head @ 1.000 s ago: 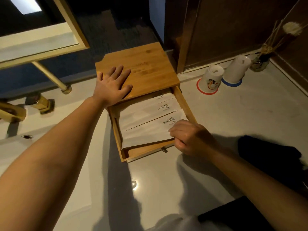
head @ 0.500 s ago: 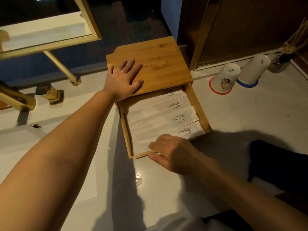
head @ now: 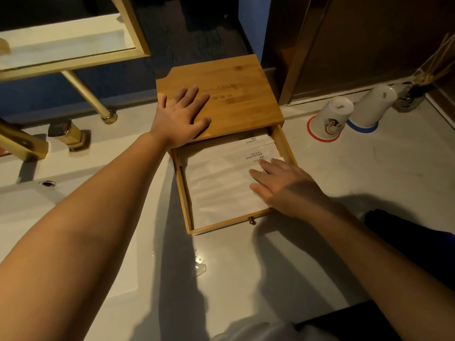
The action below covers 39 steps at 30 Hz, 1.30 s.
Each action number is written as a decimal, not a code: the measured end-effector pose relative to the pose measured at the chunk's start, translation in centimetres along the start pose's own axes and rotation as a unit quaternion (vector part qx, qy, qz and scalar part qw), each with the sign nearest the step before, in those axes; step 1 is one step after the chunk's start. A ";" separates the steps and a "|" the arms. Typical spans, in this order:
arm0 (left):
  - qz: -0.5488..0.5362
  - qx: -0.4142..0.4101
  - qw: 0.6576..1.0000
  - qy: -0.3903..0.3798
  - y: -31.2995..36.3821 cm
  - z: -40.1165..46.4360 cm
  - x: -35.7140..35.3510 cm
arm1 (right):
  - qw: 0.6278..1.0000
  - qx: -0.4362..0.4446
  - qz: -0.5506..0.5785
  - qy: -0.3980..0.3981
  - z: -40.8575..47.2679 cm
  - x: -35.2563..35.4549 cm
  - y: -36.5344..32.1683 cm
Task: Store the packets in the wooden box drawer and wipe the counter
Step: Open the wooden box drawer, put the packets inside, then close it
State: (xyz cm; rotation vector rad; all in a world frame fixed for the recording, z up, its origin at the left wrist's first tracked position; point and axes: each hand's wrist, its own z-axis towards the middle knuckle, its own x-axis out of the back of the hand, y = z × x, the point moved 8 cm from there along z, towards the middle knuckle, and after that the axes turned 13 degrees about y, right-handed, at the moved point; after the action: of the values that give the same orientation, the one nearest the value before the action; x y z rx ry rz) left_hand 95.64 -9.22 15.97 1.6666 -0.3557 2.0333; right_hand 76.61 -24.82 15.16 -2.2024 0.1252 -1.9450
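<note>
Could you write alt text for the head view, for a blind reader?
A person's left hand rests flat on a wooden box while the right hand presses white packets lying in its open drawer. Two upturned cups stand on the pale counter.

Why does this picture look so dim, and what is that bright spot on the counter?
Head view: the room is dimly lit, and both arms cast long dark shadows across the counter. The bright spot is glare reflecting off its glossy surface. The wide lens bends straight lines near the edges, such as the gold frame. The right hand looks slightly blurred over the packets.
</note>
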 end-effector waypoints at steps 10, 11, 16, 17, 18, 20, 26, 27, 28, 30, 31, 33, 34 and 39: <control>0.000 0.002 1.000 0.002 -0.1 0.0 0.0 | 0.997 -0.020 -0.056 0.049 -0.4 0.0 -0.8; 0.001 0.002 1.000 0.002 -0.1 0.0 0.0 | 0.997 -0.012 -0.057 0.051 0.1 -0.1 -1.0; -0.003 0.002 1.000 0.001 0.0 -0.1 -0.1 | 0.996 -0.023 -0.068 -0.047 1.6 -2.6 -0.5; -0.003 0.001 1.000 0.003 0.0 -0.1 -0.1 | 0.996 -0.028 -0.067 -0.053 1.4 -2.8 -0.4; -0.002 0.000 1.000 0.005 -0.1 -0.1 0.0 | 0.996 -0.030 -0.066 -0.052 1.2 -2.9 -0.3; -0.002 -0.001 1.000 0.006 -0.1 -0.1 0.0 | 0.996 -0.029 -0.065 -0.045 0.9 -2.8 -0.3; 0.002 -0.002 1.000 0.006 -0.2 0.0 -0.1 | 0.997 -0.016 -0.021 0.067 -0.9 -0.6 -1.1; 0.002 -0.002 1.000 0.005 -0.2 0.0 -0.1 | 0.995 -0.007 0.000 0.103 -1.9 0.1 -1.5; 0.003 -0.002 1.000 0.005 -0.2 0.0 -0.1 | 0.990 0.003 0.023 0.141 -3.2 0.7 -1.8; 0.001 -0.004 1.000 0.003 -0.1 0.0 -0.1 | 0.970 0.021 0.066 0.233 -6.6 1.2 -2.2; 0.001 -0.004 1.000 0.004 0.0 0.0 -0.1 | 0.960 0.009 0.101 0.262 -8.4 0.7 -1.9; 0.000 -0.003 1.000 0.005 -0.1 0.0 -0.1 | 0.949 -0.069 0.209 0.227 -10.4 -1.2 -0.8; -0.002 -0.002 1.000 0.003 -0.2 0.0 -0.1 | 0.936 -0.128 0.275 0.180 -10.9 -2.7 -0.3; 0.002 0.000 1.000 0.001 -0.1 0.0 -0.1 | 0.870 -0.269 0.410 0.045 -9.5 -6.7 -0.4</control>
State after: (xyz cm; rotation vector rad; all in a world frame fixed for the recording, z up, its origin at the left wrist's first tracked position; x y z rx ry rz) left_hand 95.69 -9.20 15.86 1.6649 -0.3599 2.0376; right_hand 66.36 -24.00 9.86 -1.8018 1.5016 -1.5873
